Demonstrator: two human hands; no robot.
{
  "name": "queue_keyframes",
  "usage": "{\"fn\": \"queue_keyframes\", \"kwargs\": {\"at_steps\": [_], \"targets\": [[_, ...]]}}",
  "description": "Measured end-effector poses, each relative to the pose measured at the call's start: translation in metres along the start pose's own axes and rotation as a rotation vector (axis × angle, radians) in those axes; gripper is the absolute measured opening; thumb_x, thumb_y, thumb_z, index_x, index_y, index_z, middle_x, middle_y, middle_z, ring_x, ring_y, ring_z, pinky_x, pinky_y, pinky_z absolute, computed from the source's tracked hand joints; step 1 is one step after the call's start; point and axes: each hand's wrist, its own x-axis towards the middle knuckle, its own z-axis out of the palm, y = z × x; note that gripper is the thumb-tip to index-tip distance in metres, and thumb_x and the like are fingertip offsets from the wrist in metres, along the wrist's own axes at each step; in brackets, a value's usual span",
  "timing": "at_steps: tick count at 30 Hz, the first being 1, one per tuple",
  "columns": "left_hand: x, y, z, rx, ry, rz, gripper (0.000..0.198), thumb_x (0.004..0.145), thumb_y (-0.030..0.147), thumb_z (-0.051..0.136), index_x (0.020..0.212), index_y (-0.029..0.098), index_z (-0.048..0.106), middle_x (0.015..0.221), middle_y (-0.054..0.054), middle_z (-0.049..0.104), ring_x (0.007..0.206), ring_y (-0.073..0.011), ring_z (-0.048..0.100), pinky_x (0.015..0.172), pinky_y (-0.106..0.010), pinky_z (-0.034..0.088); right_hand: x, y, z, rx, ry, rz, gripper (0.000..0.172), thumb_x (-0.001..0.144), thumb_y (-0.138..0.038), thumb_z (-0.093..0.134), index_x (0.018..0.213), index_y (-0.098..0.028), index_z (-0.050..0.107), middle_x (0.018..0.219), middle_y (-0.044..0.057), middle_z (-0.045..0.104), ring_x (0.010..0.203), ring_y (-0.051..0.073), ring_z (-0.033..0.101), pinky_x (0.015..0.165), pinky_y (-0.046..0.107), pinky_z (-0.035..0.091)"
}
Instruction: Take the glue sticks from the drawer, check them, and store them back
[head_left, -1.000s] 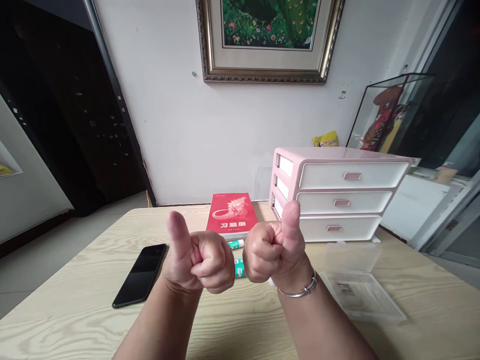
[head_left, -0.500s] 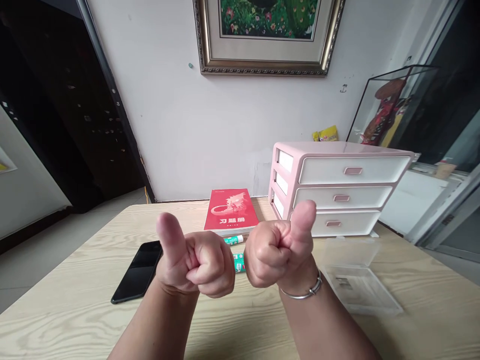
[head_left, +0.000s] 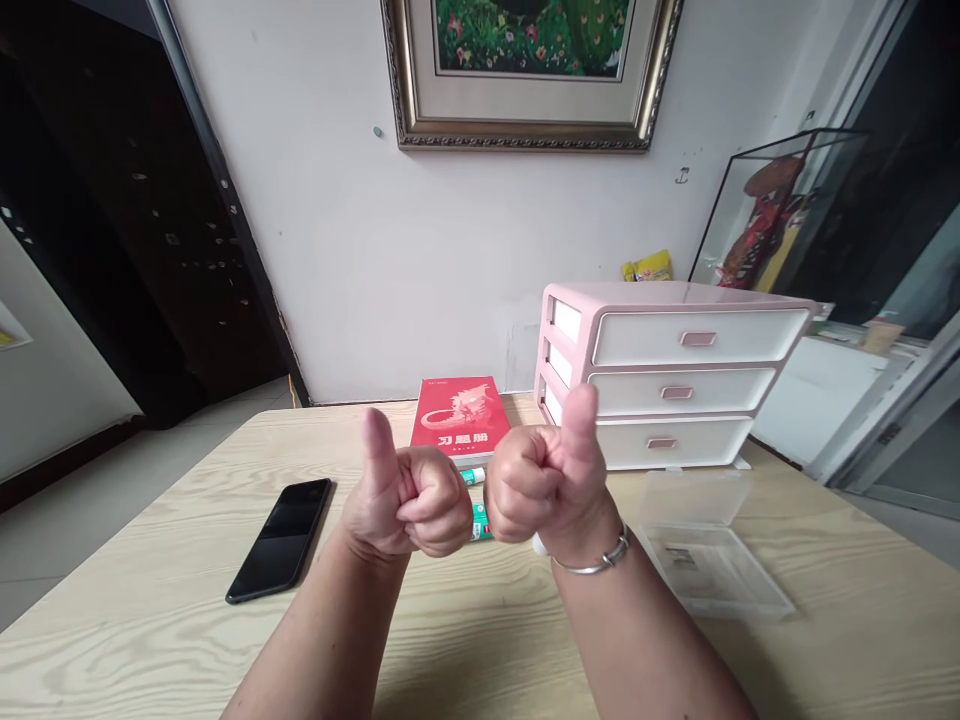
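Note:
Both of my hands are raised above the table with the thumbs up and the other fingers curled into fists. My left hand point(head_left: 416, 500) is closed with nothing in it. Close beside it, with a small gap between the knuckles, my right hand point(head_left: 544, 485) is likewise closed and holds nothing; a silver bangle point(head_left: 592, 568) circles that wrist. Behind the fists lies a red book point(head_left: 461, 415). A green-and-white tube point(head_left: 474, 477) and a green item with a printed label point(head_left: 481, 522) show partly between them, the rest hidden by my hands.
A black phone point(head_left: 281, 540) rests on the wooden table point(head_left: 180, 640) at left. To the right lies a clear plastic box point(head_left: 716, 565) with its lid up. A pink-and-white drawer unit point(head_left: 675, 390) stands behind it, near a yellow packet point(head_left: 649, 266).
My left hand has shifted right and slightly up, uncovering the phone's edge. My right hand has moved a little left and up. Both keep their thumbs-up shape.

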Motion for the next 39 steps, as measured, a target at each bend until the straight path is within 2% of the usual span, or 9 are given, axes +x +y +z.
{"fn": "queue_keyframes", "kwargs": {"at_steps": [4,8,11,16,18,21,24,30,39], "targets": [[-0.001,0.002,0.006,0.069,-0.068,0.02,0.078,0.068,0.096,0.007,0.045,0.023,0.024,0.038,0.004,0.022,0.033,-0.0085,0.017,0.034,-0.024,0.013,-0.004,0.0,0.003,-0.033,-0.013,0.004,0.078,0.063,-0.096,0.0,0.055,-0.025,0.029,0.043,-0.008,0.023,0.037,0.006,0.017,0.036,0.022,0.017],[-0.007,-0.005,0.001,0.036,0.075,-0.006,0.078,0.073,0.091,0.0,0.047,0.022,0.024,0.039,0.005,0.02,0.033,-0.0071,0.014,0.033,-0.022,0.013,-0.013,-0.002,0.004,-0.016,0.099,0.064,0.075,0.074,-0.091,0.0,0.055,-0.024,0.028,0.043,-0.008,0.023,0.036,0.006,0.015,0.036,0.022,0.016],[-0.012,-0.005,0.009,0.032,0.114,0.014,0.077,0.076,0.089,0.001,0.047,0.022,0.024,0.039,0.005,0.019,0.032,-0.007,0.014,0.032,-0.021,0.013,-0.019,-0.01,0.026,-0.035,0.116,0.023,0.074,0.077,-0.09,0.002,0.055,-0.024,0.029,0.043,-0.008,0.024,0.036,0.006,0.017,0.036,0.022,0.017],[-0.013,0.0,0.04,0.153,-0.037,0.035,0.078,0.071,0.096,0.015,0.045,0.023,0.026,0.037,0.004,0.025,0.033,-0.0089,0.022,0.035,-0.024,0.018,-0.029,-0.021,0.065,-0.091,0.072,-0.023,0.075,0.08,-0.089,0.009,0.052,-0.023,0.032,0.043,-0.008,0.024,0.035,0.006,0.021,0.038,0.022,0.02],[-0.016,-0.005,0.04,0.259,0.174,-0.033,0.077,0.077,0.091,0.01,0.045,0.023,0.027,0.037,0.004,0.024,0.033,-0.0092,0.023,0.035,-0.024,0.02,-0.038,-0.02,0.059,-0.194,0.303,0.136,0.07,0.086,-0.083,0.019,0.054,-0.023,0.034,0.044,-0.009,0.024,0.036,0.007,0.02,0.039,0.022,0.021],[-0.026,-0.023,0.025,0.801,0.763,-0.33,0.065,0.093,0.071,0.029,0.06,0.019,0.047,0.054,0.001,0.046,0.051,-0.0122,0.043,0.051,-0.024,0.038,-0.062,-0.009,0.037,-0.671,1.061,0.31,0.054,0.089,-0.069,0.044,0.063,-0.021,0.04,0.051,-0.009,0.031,0.042,0.007,0.023,0.044,0.022,0.021],[-0.038,-0.046,0.007,1.229,0.929,-0.575,0.046,0.092,0.061,0.045,0.083,0.018,0.061,0.081,-0.004,0.062,0.073,-0.019,0.057,0.066,-0.03,0.046,-0.089,0.005,0.024,-1.258,1.393,0.503,0.037,0.09,-0.052,0.053,0.072,-0.02,0.051,0.061,-0.004,0.049,0.057,0.012,0.044,0.055,0.024,0.031],[-0.038,-0.095,-0.007,1.8,0.756,-0.716,0.018,0.087,0.026,0.056,0.102,0.02,0.065,0.112,-0.01,0.061,0.107,-0.0262,0.057,0.089,-0.036,0.044,-0.108,0.033,0.037,-1.814,1.274,1.013,0.021,0.093,-0.036,0.049,0.096,-0.019,0.061,0.09,0.008,0.07,0.083,0.022,0.064,0.068,0.029,0.037],[-0.038,-0.122,-0.011,2.097,0.61,-0.801,0.019,0.086,0.028,0.06,0.103,0.019,0.064,0.109,-0.01,0.062,0.11,-0.0296,0.053,0.091,-0.041,0.04,-0.124,0.072,0.023,-2.037,1.186,1.137,0.025,0.093,-0.039,0.054,0.102,-0.016,0.056,0.092,0.012,0.069,0.086,0.027,0.068,0.069,0.032,0.041]]}}
